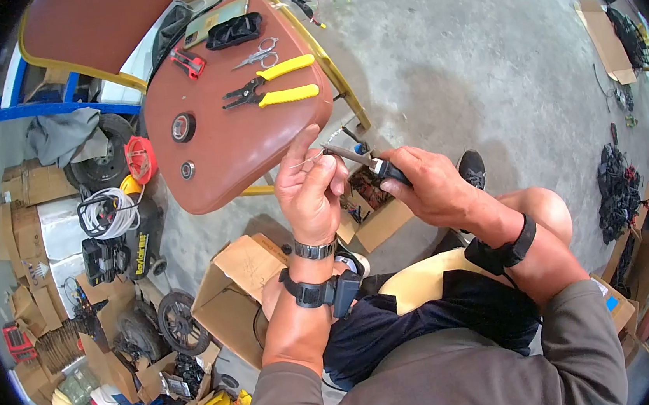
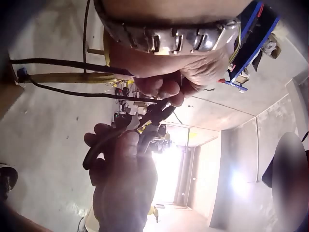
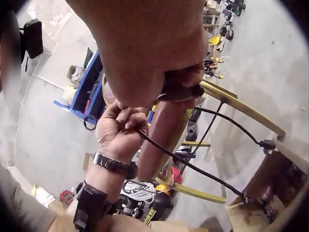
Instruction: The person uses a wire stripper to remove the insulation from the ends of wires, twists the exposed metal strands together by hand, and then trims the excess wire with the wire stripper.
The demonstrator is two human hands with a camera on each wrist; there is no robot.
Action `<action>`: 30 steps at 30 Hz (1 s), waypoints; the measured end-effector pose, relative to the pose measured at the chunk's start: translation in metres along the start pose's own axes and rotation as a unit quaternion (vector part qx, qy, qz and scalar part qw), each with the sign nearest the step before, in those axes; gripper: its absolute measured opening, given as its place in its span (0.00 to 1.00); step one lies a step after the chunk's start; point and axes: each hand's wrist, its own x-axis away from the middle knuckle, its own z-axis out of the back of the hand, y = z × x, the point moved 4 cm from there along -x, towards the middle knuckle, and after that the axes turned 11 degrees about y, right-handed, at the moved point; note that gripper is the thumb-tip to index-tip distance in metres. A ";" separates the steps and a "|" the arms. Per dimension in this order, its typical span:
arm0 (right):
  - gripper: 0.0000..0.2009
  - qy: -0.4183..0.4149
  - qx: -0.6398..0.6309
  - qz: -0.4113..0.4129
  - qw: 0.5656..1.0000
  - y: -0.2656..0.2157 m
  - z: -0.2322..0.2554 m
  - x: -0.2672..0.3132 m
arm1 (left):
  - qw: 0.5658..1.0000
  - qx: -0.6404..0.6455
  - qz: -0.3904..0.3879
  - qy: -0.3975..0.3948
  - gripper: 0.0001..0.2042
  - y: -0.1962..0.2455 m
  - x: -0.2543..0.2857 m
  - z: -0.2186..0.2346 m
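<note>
My left hand (image 1: 311,188) pinches the end of a black cable (image 3: 166,151) between thumb and fingers, its index finger stretched out. Thin pale wire strands (image 1: 306,161) stick out by the fingertips. In my right hand (image 1: 431,184) is a hand tool with a black handle (image 1: 392,172) and a long grey metal front end (image 1: 350,155); I cannot tell its exact kind. The grey tip reaches right to the left thumb and the strands. In the left wrist view, the right hand (image 2: 123,179) grips the tool from below, its dark front end against the left fingertips.
A brown padded chair seat (image 1: 256,139) carries yellow-handled wire strippers (image 1: 270,83), scissors (image 1: 259,54), a red tool (image 1: 188,62) and two round metal parts. Below the hands is an open cardboard box (image 1: 385,224). Boxes, wheels and a coiled white cable (image 1: 108,213) crowd the left.
</note>
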 end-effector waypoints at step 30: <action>0.15 -0.495 0.429 -0.055 0.754 -0.075 0.095 -0.073 | 0.894 -0.408 -0.135 -0.128 0.05 -0.029 0.029 -0.037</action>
